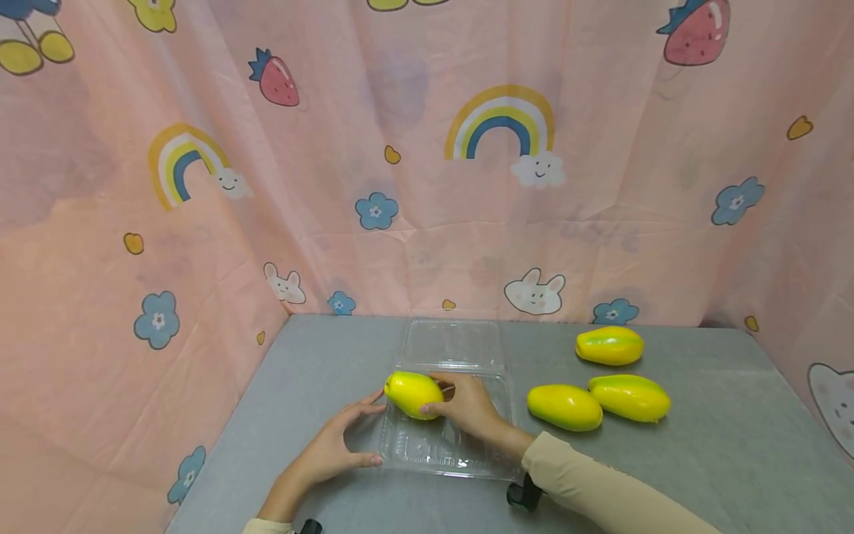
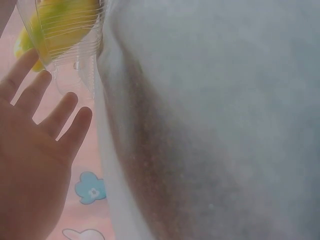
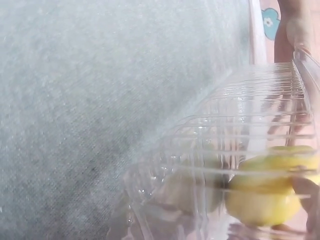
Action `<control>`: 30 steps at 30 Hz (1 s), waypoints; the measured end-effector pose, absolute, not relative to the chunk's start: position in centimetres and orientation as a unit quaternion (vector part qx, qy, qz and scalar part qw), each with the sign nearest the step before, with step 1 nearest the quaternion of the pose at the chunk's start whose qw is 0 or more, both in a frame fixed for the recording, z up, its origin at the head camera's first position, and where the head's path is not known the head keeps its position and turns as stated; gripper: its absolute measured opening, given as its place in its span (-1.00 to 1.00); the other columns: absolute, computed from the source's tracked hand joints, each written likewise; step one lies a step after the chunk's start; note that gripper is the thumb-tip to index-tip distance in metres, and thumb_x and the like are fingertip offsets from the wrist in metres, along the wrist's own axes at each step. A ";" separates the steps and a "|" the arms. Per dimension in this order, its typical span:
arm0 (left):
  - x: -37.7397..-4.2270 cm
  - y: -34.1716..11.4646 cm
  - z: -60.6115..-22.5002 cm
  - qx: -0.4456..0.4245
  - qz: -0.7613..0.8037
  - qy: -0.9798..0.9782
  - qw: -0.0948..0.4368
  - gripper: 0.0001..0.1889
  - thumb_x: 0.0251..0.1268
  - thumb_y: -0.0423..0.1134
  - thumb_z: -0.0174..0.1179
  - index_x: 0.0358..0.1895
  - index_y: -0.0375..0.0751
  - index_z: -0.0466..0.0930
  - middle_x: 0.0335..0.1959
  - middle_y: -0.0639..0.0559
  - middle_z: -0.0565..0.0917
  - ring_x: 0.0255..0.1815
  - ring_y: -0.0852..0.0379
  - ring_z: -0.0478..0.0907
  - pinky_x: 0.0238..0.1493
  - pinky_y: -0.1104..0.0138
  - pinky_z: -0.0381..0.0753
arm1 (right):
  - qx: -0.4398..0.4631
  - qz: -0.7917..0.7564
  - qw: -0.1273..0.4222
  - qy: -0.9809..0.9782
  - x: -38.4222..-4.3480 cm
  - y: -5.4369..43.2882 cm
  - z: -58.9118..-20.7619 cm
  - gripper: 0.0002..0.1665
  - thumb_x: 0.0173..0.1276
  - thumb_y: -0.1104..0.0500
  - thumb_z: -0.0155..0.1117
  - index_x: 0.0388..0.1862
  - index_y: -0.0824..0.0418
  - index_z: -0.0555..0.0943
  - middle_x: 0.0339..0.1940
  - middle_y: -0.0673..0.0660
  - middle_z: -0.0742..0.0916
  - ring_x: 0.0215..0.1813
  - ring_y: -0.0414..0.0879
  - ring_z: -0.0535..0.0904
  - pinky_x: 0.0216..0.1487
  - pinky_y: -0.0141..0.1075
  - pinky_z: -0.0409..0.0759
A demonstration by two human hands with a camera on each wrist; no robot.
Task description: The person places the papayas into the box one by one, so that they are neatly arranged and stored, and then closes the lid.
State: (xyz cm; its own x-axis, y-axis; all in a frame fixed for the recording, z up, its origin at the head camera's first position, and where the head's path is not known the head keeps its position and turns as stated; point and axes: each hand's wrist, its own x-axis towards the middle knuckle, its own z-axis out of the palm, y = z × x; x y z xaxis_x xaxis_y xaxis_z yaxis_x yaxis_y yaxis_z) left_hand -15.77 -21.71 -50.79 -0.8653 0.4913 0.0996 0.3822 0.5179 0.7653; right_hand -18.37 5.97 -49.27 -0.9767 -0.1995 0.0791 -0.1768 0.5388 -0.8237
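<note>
A yellow papaya (image 1: 408, 393) lies tilted within the left part of a clear plastic clamshell box (image 1: 460, 472), whose lid (image 1: 454, 343) is folded back away from me. My right hand (image 1: 472, 408) grips the papaya's right end between thumb and fingers. Beside the box's left wall, my left hand (image 1: 331, 443) spreads its fingers and thumb, holding nothing. In the left wrist view, the fingertips of that hand (image 2: 37, 145) reach the box's ribbed wall, with the papaya (image 2: 70, 22) showing through. The right wrist view shows the papaya (image 3: 262, 197) behind clear ribbed plastic (image 3: 215, 130).
To the right of the box are three more papayas: one at the back (image 1: 610, 346), one nearer the box (image 1: 564, 407) and one touching it or close by (image 1: 630, 397). The grey table (image 1: 734, 445) ends at a pink patterned curtain (image 1: 427, 245) behind and at the sides.
</note>
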 end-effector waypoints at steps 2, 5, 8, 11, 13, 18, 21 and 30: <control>-15.8 -21.7 -50.8 0.251 0.423 0.869 0.064 -0.20 -0.15 0.06 0.57 0.31 0.22 0.46 0.56 0.16 0.27 0.58 -0.07 0.20 0.48 -0.23 0.19 | -0.110 -0.473 0.012 0.874 -18.3 6.0 -49.3 -0.27 0.01 0.00 0.61 0.19 0.19 0.63 0.09 0.19 0.75 -0.07 0.01 0.75 -0.05 -0.16 0.76; -15.8 -21.7 -50.9 0.251 0.423 0.868 0.063 -0.20 -0.14 0.06 0.57 0.31 0.22 0.46 0.56 0.15 0.27 0.58 -0.07 0.20 0.48 -0.23 0.19 | -0.111 -0.477 0.014 0.872 -18.3 6.1 -49.3 -0.26 0.00 0.00 0.62 0.19 0.19 0.63 0.08 0.20 0.75 -0.08 0.01 0.75 -0.05 -0.16 0.76; -15.8 -21.7 -50.9 0.254 0.419 0.869 0.060 -0.20 -0.13 0.06 0.56 0.31 0.22 0.46 0.56 0.13 0.27 0.58 -0.08 0.21 0.48 -0.23 0.21 | -0.118 -0.473 0.016 0.873 -18.3 6.1 -49.3 -0.25 0.00 0.00 0.62 0.20 0.19 0.62 0.07 0.20 0.76 -0.08 0.01 0.75 -0.04 -0.14 0.76; -15.8 -21.7 -50.9 0.257 0.418 0.869 0.058 -0.20 -0.12 0.05 0.56 0.32 0.22 0.45 0.56 0.13 0.28 0.57 -0.08 0.22 0.47 -0.22 0.23 | -0.123 -0.470 0.019 0.874 -18.3 6.2 -49.3 -0.24 0.00 -0.01 0.62 0.21 0.19 0.61 0.08 0.20 0.75 -0.08 0.00 0.75 -0.02 -0.12 0.75; -15.8 -21.7 -51.0 0.259 0.418 0.869 0.057 -0.20 -0.12 0.05 0.56 0.32 0.22 0.45 0.56 0.14 0.27 0.57 -0.08 0.22 0.47 -0.22 0.24 | -0.124 -0.471 0.022 0.873 -18.2 6.2 -49.2 -0.22 0.00 -0.01 0.62 0.22 0.20 0.60 0.09 0.21 0.75 -0.07 0.01 0.75 -0.01 -0.11 0.75; -15.8 -21.7 -50.9 0.255 0.422 0.868 0.061 -0.20 -0.13 0.05 0.56 0.32 0.21 0.46 0.56 0.21 0.26 0.58 -0.07 0.21 0.48 -0.22 0.22 | -0.115 -0.475 0.028 0.872 -18.2 6.4 -49.0 -0.20 -0.01 0.00 0.62 0.24 0.19 0.59 0.08 0.23 0.75 -0.06 0.02 0.75 -0.01 -0.09 0.75; -15.8 -21.7 -50.8 0.253 0.424 0.867 0.066 -0.19 -0.14 0.06 0.57 0.32 0.20 0.46 0.56 0.24 0.26 0.58 -0.06 0.20 0.48 -0.22 0.21 | -0.107 -0.476 0.029 0.873 -18.1 6.5 -49.0 -0.20 -0.02 -0.01 0.63 0.24 0.16 0.60 0.07 0.22 0.75 -0.06 0.03 0.74 -0.01 -0.10 0.75; -15.7 -21.8 -50.8 0.259 0.420 0.868 0.062 -0.18 -0.13 0.09 0.55 0.33 0.16 0.46 0.56 0.23 0.26 0.58 -0.07 0.21 0.47 -0.22 0.24 | -0.090 -0.493 0.024 0.865 -18.1 7.5 -48.5 -0.20 -0.05 0.00 0.65 0.23 0.10 0.62 0.09 0.23 0.75 0.00 0.11 0.73 0.00 -0.08 0.74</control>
State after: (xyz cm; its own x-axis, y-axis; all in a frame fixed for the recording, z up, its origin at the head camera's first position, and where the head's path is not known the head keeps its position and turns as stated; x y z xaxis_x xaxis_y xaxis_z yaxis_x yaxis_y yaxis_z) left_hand -15.73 -21.76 -50.82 -0.8586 0.5009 0.1092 0.3966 0.5141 0.7605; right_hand -18.08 7.50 -48.46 -0.9825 -0.1802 0.0467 -0.1320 0.4979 -0.8571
